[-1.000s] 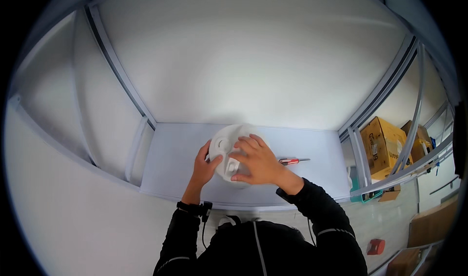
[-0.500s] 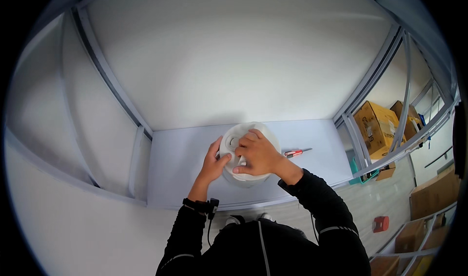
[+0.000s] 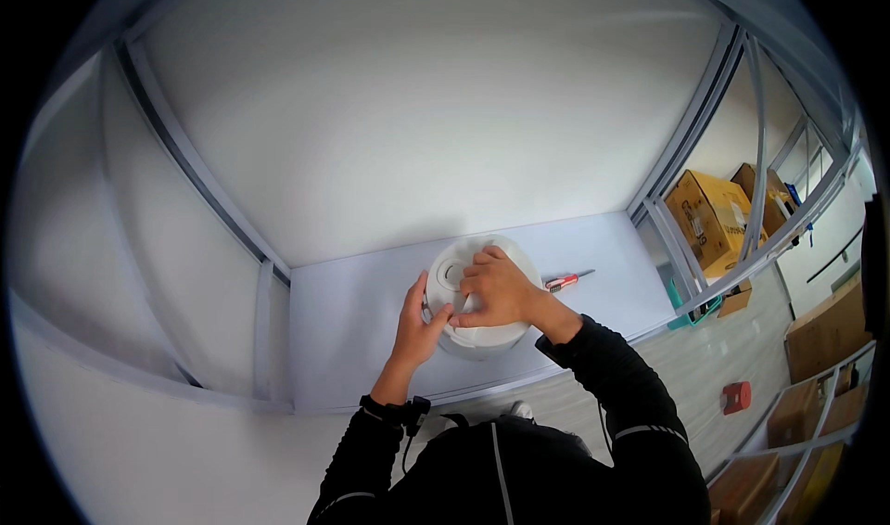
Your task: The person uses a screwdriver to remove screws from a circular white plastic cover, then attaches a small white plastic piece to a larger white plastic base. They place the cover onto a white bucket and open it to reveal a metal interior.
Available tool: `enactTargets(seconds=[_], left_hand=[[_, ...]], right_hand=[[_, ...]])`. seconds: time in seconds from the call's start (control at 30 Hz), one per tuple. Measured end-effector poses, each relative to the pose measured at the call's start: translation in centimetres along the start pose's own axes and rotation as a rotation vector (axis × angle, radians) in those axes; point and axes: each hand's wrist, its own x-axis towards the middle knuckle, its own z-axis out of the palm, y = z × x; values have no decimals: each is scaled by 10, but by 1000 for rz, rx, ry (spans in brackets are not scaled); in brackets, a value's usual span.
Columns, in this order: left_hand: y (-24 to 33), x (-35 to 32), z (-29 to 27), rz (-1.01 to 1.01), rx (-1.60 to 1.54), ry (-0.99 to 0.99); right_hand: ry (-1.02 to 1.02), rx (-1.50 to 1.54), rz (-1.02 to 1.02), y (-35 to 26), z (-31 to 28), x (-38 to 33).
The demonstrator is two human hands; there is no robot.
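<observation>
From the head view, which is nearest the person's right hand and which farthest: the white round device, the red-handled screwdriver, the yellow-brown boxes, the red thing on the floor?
1. White round device: under the right hand, touching it.
2. Red-handled screwdriver: just right of the hand, on the table.
3. Yellow-brown boxes, upper right beyond the frame, and the red thing on the floor, lower right: too close to call.
</observation>
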Motion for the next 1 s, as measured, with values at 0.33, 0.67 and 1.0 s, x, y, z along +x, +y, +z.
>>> enactTargets(seconds=[0.33, 0.67, 1.0], left_hand=[[2, -4, 6, -23, -131, -14], [-9, -8, 12, 77, -205, 45], [-13, -19, 3, 266, -6, -98]], right_hand=[[-40, 0, 42, -2, 2, -5], [-14, -14, 53, -1, 7, -5], [-61, 27, 111, 4, 9, -3]])
